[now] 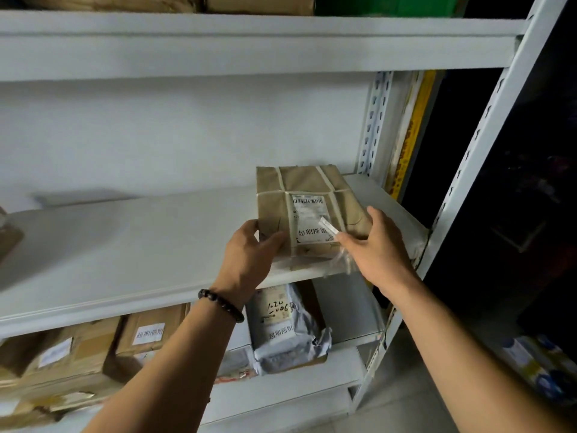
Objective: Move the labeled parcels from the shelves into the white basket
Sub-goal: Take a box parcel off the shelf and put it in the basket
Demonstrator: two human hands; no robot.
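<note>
A brown paper parcel bound with pale tape and bearing a white label lies on the white middle shelf near its right end. My left hand grips the parcel's near left corner, thumb on top. My right hand holds its near right edge, with a loose strip of clear tape hanging under the fingers. On the shelf below sit a grey plastic mailer with handwritten numbers and brown labeled boxes. The white basket is not in view.
The white upper shelf carries brown parcels just overhead. A perforated upright post stands at the right, with dark space beyond it. A brown parcel corner shows at the far left. Grey floor tiles lie below.
</note>
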